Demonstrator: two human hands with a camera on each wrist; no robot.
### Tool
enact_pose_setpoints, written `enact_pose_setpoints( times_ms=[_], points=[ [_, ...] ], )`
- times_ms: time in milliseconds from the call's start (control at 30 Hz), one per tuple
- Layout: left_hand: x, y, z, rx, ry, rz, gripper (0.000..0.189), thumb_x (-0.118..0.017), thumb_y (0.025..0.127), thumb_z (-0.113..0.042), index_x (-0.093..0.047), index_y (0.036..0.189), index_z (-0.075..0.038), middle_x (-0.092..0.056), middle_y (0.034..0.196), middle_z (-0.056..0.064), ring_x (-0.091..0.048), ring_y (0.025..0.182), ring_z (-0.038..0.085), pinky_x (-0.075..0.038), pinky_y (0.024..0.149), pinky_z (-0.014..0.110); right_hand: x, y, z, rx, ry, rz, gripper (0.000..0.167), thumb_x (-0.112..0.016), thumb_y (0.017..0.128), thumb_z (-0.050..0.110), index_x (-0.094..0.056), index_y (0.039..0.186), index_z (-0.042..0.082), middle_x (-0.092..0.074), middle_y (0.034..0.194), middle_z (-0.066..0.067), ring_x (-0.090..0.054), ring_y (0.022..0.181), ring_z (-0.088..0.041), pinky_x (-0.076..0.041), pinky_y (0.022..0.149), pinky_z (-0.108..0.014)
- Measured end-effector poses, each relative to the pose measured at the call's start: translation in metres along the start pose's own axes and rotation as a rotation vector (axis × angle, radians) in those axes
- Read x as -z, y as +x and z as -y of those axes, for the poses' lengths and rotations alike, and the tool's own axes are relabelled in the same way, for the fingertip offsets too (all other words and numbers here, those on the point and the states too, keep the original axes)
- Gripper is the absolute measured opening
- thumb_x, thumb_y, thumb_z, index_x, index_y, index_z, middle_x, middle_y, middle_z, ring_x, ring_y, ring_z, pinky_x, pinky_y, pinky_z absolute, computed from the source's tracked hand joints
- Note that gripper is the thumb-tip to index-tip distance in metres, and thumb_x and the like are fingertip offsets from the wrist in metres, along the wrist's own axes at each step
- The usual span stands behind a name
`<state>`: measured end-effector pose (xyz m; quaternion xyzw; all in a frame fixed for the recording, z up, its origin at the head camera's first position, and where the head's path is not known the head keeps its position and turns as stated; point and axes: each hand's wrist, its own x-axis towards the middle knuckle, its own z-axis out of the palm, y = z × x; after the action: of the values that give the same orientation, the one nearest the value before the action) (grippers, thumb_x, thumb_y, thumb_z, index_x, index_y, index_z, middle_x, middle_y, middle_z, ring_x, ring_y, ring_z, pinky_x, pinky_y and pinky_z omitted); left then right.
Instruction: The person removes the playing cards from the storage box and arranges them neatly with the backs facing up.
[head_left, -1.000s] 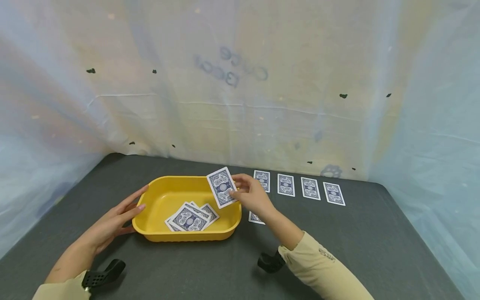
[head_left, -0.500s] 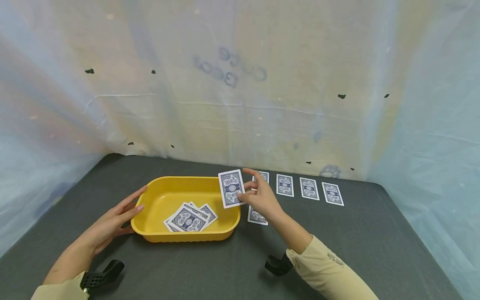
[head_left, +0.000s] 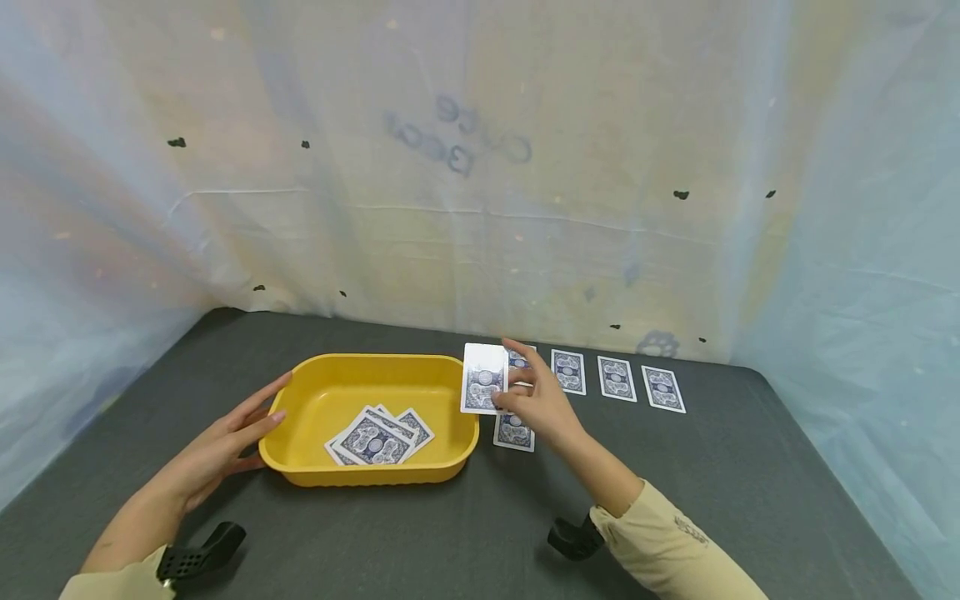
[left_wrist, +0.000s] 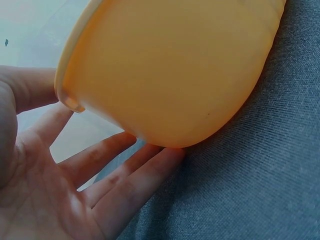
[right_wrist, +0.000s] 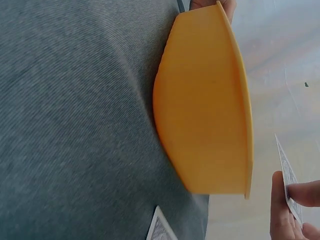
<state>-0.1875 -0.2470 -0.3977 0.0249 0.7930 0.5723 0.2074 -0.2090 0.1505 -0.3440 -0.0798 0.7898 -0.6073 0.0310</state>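
The right hand [head_left: 546, 404] holds a playing card [head_left: 482, 379] in a narrow pinch, thumb on the patterned back and fingers behind, presumably so that most of the card is uncovered. In the right wrist view the card hangs in the air, higher than the rim of the yellow tray [head_left: 318, 400] and apart from it. The left hand [head_left: 217, 450] is spread wide at the tray's left end, fingertips against the outer wall, a light touch that seems meant to steady it. Inside, a loose pile of cards [head_left: 375, 439] overlaps near the front wall, where the sides probably stop it sliding. To the tray's right, on the dark surface [head_left: 390, 542], lie a row of cards [head_left: 617, 379] (the leftmost partly hidden) and a nearer single card [head_left: 514, 435], backs up, likely spaced so that none covers another
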Motion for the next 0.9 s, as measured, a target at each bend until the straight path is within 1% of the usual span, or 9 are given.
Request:
enact_pose_setpoints(
  times_ms=[100, 167, 333, 467, 567, 700, 900],
  points=[
    [0.000, 0.000, 0.000, -0.001, 0.004, -0.003, 0.069, -0.041, 0.103, -0.040, 0.005, 0.154, -0.036, -0.002, 0.157, 0.027, -0.013, 0.140, 0.050, -0.042, 0.094, 0.064, 0.004, -0.002, -0.002, -0.011, -0.016, -0.003, 0.072, -0.067, 0.080, -0.006, -0.039, 0.144, 0.013, -0.053, 0.086, -0.008, -0.060, 0.066, -0.018, -0.050, 0.063, -0.027],
    [0.000, 0.000, 0.000, -0.003, 0.006, -0.003, 0.069, -0.041, 0.103, -0.040, 0.005, 0.154, -0.036, -0.002, 0.157, 0.028, -0.014, 0.140, 0.050, -0.042, 0.094, 0.064, 0.006, -0.003, -0.004, -0.013, -0.023, -0.002, 0.071, -0.068, 0.080, -0.006, -0.039, 0.143, 0.011, -0.054, 0.085, -0.008, -0.061, 0.066, -0.018, -0.052, 0.066, -0.031],
    [0.000, 0.000, 0.000, -0.009, 0.005, -0.003, 0.068, -0.040, 0.103, -0.040, 0.005, 0.154, -0.035, -0.004, 0.157, 0.028, -0.016, 0.140, 0.050, -0.043, 0.093, 0.063, 0.014, -0.005, -0.010, -0.011, -0.018, 0.010, 0.070, -0.067, 0.080, -0.008, -0.038, 0.141, 0.011, -0.054, 0.081, -0.006, -0.061, 0.064, -0.018, -0.053, 0.068, -0.036],
    [0.000, 0.000, 0.000, -0.008, 0.006, -0.002, 0.069, -0.040, 0.103, -0.040, 0.006, 0.154, -0.035, -0.004, 0.157, 0.028, -0.016, 0.140, 0.050, -0.043, 0.093, 0.063, 0.018, -0.006, -0.013, -0.005, -0.029, -0.003, 0.071, -0.067, 0.080, -0.010, -0.037, 0.140, 0.010, -0.051, 0.078, -0.005, -0.057, 0.060, -0.018, -0.052, 0.065, -0.033],
    [0.000, 0.000, 0.000, -0.007, 0.008, -0.001, 0.068, -0.040, 0.103, -0.040, 0.006, 0.154, -0.035, -0.004, 0.157, 0.028, -0.017, 0.139, 0.050, -0.044, 0.092, 0.062, 0.021, -0.008, -0.015, -0.019, -0.041, -0.026, 0.071, -0.067, 0.079, -0.012, -0.038, 0.140, 0.009, -0.048, 0.078, -0.004, -0.054, 0.058, -0.016, -0.052, 0.064, -0.031],
    [0.000, 0.000, 0.000, -0.005, 0.010, -0.004, 0.069, -0.040, 0.103, -0.041, 0.006, 0.154, -0.035, -0.005, 0.157, 0.027, -0.020, 0.139, 0.049, -0.044, 0.092, 0.062, 0.025, -0.009, -0.019, -0.037, -0.059, -0.049, 0.070, -0.067, 0.078, -0.011, -0.039, 0.139, 0.009, -0.050, 0.078, -0.004, -0.057, 0.060, -0.014, -0.051, 0.064, -0.031],
    [0.000, 0.000, 0.000, -0.001, 0.010, -0.002, 0.069, -0.040, 0.103, -0.041, 0.006, 0.154, -0.034, -0.003, 0.157, 0.027, -0.020, 0.139, 0.049, -0.044, 0.092, 0.062, 0.037, -0.011, -0.029, -0.050, -0.065, -0.053, 0.071, -0.066, 0.077, -0.013, -0.038, 0.140, 0.007, -0.054, 0.078, -0.005, -0.058, 0.062, -0.013, -0.050, 0.062, -0.028]
  ],
)
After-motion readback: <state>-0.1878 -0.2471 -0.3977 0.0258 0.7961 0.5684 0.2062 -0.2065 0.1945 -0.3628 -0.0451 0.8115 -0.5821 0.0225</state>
